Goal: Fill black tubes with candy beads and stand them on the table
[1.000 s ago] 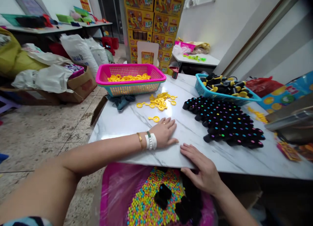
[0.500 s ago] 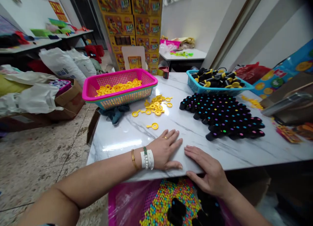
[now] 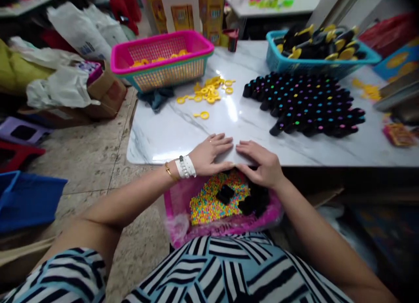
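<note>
My left hand (image 3: 211,155) lies flat on the white marbled table (image 3: 160,139) near its front edge, fingers stretched, holding nothing. Beside it, my right hand (image 3: 261,163) rests over the same edge with fingers extended and thumb close to the left thumb; it too is empty. Just below both hands sits a pink basket (image 3: 225,228) of small multicoloured beads (image 3: 206,204), with black pieces (image 3: 225,194) on top. Beyond my left hand lie a single yellow ring with a stem (image 3: 204,115) and a loose pile of yellow rings (image 3: 209,91).
Rows of black cylinders (image 3: 301,102) with coloured dots stand at the right. Behind them is a blue basket (image 3: 322,66) of black and yellow parts. A pink basket (image 3: 160,58) holding yellow rings is at the back left, a dark cloth (image 3: 155,98) beside it.
The view has tilted down, bringing my patterned top and more of the bead basket into sight. My hands are closer together at the table edge. The parts on the table look unmoved.
</note>
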The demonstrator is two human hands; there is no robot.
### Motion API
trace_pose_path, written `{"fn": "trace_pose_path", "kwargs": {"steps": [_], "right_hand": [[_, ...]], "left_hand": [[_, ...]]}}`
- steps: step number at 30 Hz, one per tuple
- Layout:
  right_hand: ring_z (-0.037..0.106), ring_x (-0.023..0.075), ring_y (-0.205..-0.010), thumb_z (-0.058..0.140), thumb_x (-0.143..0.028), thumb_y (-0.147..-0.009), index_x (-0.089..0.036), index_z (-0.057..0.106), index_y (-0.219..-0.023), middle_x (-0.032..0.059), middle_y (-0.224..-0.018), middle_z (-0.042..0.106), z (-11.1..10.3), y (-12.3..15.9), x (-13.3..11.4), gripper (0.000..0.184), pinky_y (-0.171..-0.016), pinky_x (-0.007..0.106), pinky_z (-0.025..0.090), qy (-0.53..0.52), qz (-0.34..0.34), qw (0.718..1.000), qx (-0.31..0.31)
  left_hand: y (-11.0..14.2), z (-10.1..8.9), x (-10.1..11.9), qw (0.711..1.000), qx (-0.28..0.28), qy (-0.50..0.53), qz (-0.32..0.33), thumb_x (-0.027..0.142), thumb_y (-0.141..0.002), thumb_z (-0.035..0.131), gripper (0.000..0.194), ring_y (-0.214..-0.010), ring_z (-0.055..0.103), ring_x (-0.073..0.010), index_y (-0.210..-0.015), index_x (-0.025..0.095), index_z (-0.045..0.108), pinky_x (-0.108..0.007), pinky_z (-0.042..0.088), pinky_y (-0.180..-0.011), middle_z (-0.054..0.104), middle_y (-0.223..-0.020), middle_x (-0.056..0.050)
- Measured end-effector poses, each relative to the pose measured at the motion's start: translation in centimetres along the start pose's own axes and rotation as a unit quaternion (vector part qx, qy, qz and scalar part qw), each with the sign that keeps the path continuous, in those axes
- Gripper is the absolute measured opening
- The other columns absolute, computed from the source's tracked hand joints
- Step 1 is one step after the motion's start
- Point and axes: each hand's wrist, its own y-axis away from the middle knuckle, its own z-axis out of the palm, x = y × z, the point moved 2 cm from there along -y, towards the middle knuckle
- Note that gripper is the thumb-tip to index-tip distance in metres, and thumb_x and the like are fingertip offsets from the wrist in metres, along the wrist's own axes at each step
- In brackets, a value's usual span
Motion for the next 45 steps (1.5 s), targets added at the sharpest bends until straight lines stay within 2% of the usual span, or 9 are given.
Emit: {"fn": "trace_pose_path", "kwargs": {"steps": [8,13,19,24,31,34,37,42,45], "right_hand": [[0.072,0.0196,-0.087,0.06,-0.02,-0.091,-0.024,0.073,-0.103,0.0046,-0.094,0.076,-0.3,5.0,-2.9,0.017,-0.082,0.037,0.061,-0.102,0.001,0.992,0.075],[0.069,0.0261,-0.099,0.063,-0.025,-0.091,-0.018,0.068,-0.117,0.0109,-0.108,0.073,5.3,7.7,-3.2,0.027,-0.088,0.042,0.058,0.019,0.071,0.987,-0.144],[0.064,0.0266,-0.108,0.064,-0.014,-0.086,-0.015,0.063,-0.126,0.0126,-0.114,0.069,8.0,7.9,-1.3,0.041,-0.096,0.04,0.053,0.06,0.06,0.937,-0.338],[0.064,0.0269,-0.1,0.057,-0.015,-0.088,-0.014,0.07,-0.109,0.0121,-0.1,0.071,6.6,8.2,-1.5,0.025,-0.092,0.039,0.053,0.106,0.028,0.91,-0.401],[0.064,0.0244,-0.113,0.05,-0.021,-0.094,-0.013,0.056,-0.136,0.0132,-0.125,0.068,7.3,6.8,-2.9,0.044,-0.099,0.035,0.049,0.086,0.116,0.905,-0.399],[0.065,0.026,-0.109,0.055,-0.025,-0.094,-0.014,0.064,-0.125,0.0133,-0.115,0.071,8.0,6.5,-3.1,0.034,-0.095,0.035,0.05,0.096,0.128,0.898,-0.41],[0.063,0.0255,-0.107,0.061,-0.019,-0.09,-0.014,0.066,-0.119,0.0113,-0.111,0.07,7.8,6.6,-2.7,0.029,-0.094,0.035,0.051,0.088,0.069,0.898,-0.425],[0.059,0.0306,-0.111,0.053,-0.011,-0.093,-0.009,0.066,-0.119,0.0178,-0.118,0.066,6.5,6.8,-0.9,0.029,-0.092,0.04,0.051,0.215,0.036,0.907,-0.36],[0.061,0.0292,-0.097,0.052,-0.009,-0.092,-0.01,0.071,-0.104,0.0164,-0.102,0.068,6.9,7.5,-1.2,0.022,-0.083,0.041,0.052,0.207,-0.02,0.894,-0.397]], "left_hand": [[10.0,5.1,7.5,0.985,0.042,0.165,-0.026,0.032,-0.094,0.056,0.03,-0.136,0.052,-0.0252,-0.117,0.019,0.069,-0.05,0.037,-0.118,0.071,-0.126,-0.011],[13.9,9.6,7.4,0.953,-0.034,0.123,-0.273,0.04,-0.094,0.055,0.047,-0.127,0.06,-0.0307,-0.132,0.012,0.06,-0.048,0.05,-0.106,0.063,-0.137,-0.02],[13.5,11.7,6.9,0.958,-0.109,0.08,-0.254,0.042,-0.094,0.055,0.045,-0.101,0.07,-0.0291,-0.128,0.013,0.061,-0.042,0.058,-0.087,0.072,-0.11,-0.016],[13.9,10.5,7.1,0.971,0.057,0.093,-0.215,0.032,-0.096,0.055,0.033,-0.105,0.069,-0.0252,-0.122,0.014,0.063,-0.039,0.058,-0.091,0.072,-0.113,-0.015],[15.2,7.2,8.7,0.94,0.297,-0.051,-0.161,0.007,-0.084,0.066,0.045,-0.13,0.054,-0.0283,-0.127,0.021,0.061,-0.048,0.048,-0.108,0.063,-0.131,-0.013],[16.5,6.3,8.3,0.883,0.36,-0.119,-0.278,0.016,-0.078,0.075,0.071,-0.147,0.032,-0.0369,-0.144,0.023,0.049,-0.059,0.028,-0.119,0.04,-0.156,-0.016],[18.2,6.6,6.8,0.793,0.406,0.016,-0.454,0.033,-0.072,0.081,0.09,-0.147,0.03,-0.0384,-0.15,0.018,0.04,-0.057,0.025,-0.12,0.035,-0.158,-0.02],[19.8,9.3,5.1,0.518,0.333,0.535,-0.579,0.047,-0.061,0.085,0.057,-0.077,0.073,-0.0274,-0.104,0.013,0.068,-0.039,0.059,-0.075,0.075,-0.089,-0.011],[19.9,9.9,5.2,0.438,0.34,0.605,-0.571,0.04,-0.051,0.09,0.047,-0.053,0.065,-0.0175,-0.084,0.014,0.07,-0.028,0.054,-0.055,0.071,-0.066,-0.003]]}}
